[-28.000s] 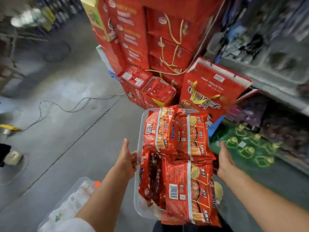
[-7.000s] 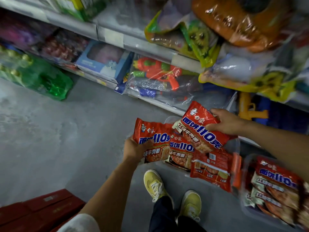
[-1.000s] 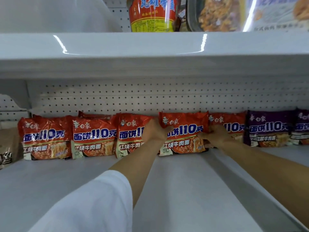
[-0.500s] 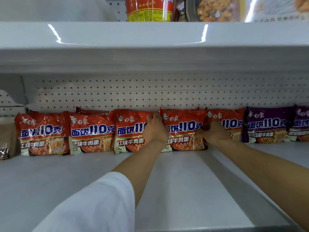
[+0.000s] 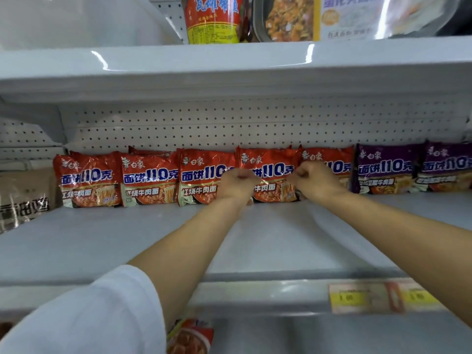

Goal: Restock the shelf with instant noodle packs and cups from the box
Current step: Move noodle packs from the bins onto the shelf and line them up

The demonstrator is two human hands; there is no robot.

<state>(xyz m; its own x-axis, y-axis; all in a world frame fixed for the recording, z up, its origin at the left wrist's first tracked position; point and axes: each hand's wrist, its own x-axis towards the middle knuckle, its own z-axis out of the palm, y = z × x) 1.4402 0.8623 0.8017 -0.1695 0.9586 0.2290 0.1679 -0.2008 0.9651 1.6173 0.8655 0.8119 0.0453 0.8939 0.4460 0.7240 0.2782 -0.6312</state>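
Cardboard box (image 5: 24, 194), brown with dark lettering, sits at the far left end of the shelf (image 5: 127, 241), touching the first pack in the row. Five red noodle packs stand upright along the white pegboard back wall (image 5: 229, 123), side by side and overlapping slightly at their edges: the first red pack (image 5: 88, 178), the second red pack (image 5: 149, 178), the third red pack (image 5: 201, 175), the fourth red pack (image 5: 270, 172) and the fifth red pack (image 5: 329, 159). Another red pack peeks out behind the second one.

The left hand (image 5: 236, 185) is curled in front of the seam between the third and fourth packs, its fingers pinching the fourth pack's left edge. The right hand (image 5: 315, 182) is curled at that same pack's right edge, where it meets the fifth pack, and grips the wrapper there. A white sleeve (image 5: 89, 318) covers the left upper arm.

Right of the red row stand two purple packs (image 5: 385, 169), touching each other. Price tags (image 5: 367, 297) are stuck on the shelf's front lip at the right. On the upper shelf (image 5: 229, 65) stand a red noodle cup (image 5: 213, 19) and, just beside it, a boxed meal (image 5: 291, 17).
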